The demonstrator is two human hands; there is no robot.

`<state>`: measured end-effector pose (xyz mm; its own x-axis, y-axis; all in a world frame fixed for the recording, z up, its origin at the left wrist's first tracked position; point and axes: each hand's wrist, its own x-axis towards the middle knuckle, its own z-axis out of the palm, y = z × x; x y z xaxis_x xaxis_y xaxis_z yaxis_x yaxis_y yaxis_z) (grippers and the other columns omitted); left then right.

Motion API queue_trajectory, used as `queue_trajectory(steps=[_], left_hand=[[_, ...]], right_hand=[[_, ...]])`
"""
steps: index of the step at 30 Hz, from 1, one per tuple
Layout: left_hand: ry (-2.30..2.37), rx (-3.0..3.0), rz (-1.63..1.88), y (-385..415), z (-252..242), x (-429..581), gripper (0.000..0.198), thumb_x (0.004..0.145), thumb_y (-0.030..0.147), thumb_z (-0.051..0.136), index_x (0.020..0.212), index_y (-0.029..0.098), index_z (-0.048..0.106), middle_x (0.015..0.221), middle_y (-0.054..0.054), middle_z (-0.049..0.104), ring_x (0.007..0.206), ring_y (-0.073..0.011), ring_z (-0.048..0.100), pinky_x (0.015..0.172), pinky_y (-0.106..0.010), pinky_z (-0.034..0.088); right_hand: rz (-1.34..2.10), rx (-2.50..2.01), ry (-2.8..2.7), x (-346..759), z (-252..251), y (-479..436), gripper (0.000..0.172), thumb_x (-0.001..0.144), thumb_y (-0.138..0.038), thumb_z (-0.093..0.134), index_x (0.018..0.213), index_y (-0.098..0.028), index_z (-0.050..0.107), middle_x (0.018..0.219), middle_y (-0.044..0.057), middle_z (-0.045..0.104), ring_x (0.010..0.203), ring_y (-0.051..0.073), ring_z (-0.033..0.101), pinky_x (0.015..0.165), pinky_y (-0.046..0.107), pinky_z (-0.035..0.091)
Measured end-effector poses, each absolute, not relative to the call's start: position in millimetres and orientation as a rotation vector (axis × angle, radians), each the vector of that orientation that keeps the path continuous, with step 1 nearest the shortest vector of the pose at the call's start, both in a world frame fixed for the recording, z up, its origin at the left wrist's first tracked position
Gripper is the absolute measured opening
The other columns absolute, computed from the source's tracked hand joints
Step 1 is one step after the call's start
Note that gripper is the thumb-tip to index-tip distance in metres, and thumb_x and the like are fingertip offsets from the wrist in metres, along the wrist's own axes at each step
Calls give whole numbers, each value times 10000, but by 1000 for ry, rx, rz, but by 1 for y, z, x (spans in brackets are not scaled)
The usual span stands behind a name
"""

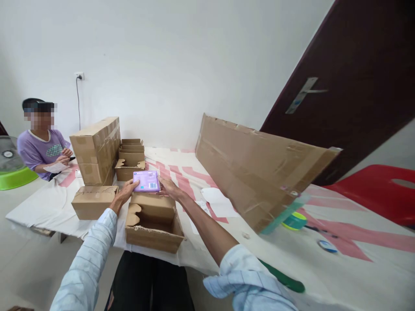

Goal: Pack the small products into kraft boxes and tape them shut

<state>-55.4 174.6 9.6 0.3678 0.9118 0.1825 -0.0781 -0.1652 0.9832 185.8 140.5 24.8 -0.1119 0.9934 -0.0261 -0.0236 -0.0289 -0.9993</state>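
Observation:
A purple packet (146,181) with a white barcode label is held up between my two hands. My left hand (125,194) grips its left edge, thumb on top. On the packet's right edge are the fingers of my right hand (168,188), partly hidden. Just below and nearer to me, an open cardboard box (154,242) sits at the table's front edge, its inside dark. To its left lies a closed cardboard box (94,203). Beyond the packet stand several open boxes (130,166) in a row.
Tall taped cartons (100,151) stand at the left; past them sits a person in a purple shirt (48,149). A large cardboard sheet (256,168) leans at the right. White papers (218,201), a tape roll (327,246) and a red chair (379,192) are also there.

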Motion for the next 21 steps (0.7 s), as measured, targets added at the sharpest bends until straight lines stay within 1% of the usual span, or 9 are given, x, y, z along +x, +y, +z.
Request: queue_trajectory(steps=[3,6,8,10,13,17,21], left_hand=[[803,1444,1106,174,17,-49,702,740,692,844,1146,123,786,994,-120,825,983,-306,733,912,-411,554],[779,1434,1151,174,33,-42,773,746,704,836,1255,127,755,1029,-127,825,919,-291,748,819,-396,580],[741,1438,1190,172,47,-38,832,747,698,840,1345,132,717,1107,-138,818,939,-298,755,813,-403,594],[687,1451,1231,168,63,-37,866,763,688,834,1425,154,672,1220,-141,796,1029,-320,754,864,-422,605],[603,1478,1285,156,86,-38,860,802,669,816,1494,193,628,1371,-132,742,1220,-360,706,993,-454,591],[487,1515,1358,138,111,-40,779,860,605,801,1509,214,621,1515,-122,654,1413,-393,592,1151,-507,516],[434,1563,1410,125,129,-40,724,893,582,783,1501,220,628,1603,-111,567,1515,-394,484,1231,-526,443]], right_hand=[[1283,-1138,-1265,186,28,140,516,1027,-625,557,1207,-165,709,1017,134,813,862,227,778,751,362,669],[1202,-1071,-1279,187,39,139,503,1040,-617,522,1278,-204,685,1106,118,801,994,242,766,833,390,671],[1144,-1020,-1289,187,49,135,512,1037,-626,515,1319,-226,666,1173,110,786,1080,253,746,896,415,664],[1084,-970,-1297,186,61,130,557,1023,-663,512,1346,-231,650,1221,113,771,1127,268,731,930,435,655],[974,-892,-1311,183,79,121,668,982,-753,497,1369,-228,639,1247,116,761,1145,294,725,932,455,651],[843,-822,-1343,180,99,108,768,936,-833,476,1417,-254,627,1268,101,759,1196,307,704,942,446,639],[809,-780,-1353,180,119,96,808,928,-835,490,1491,-263,586,1301,94,751,1222,312,694,956,444,627]])
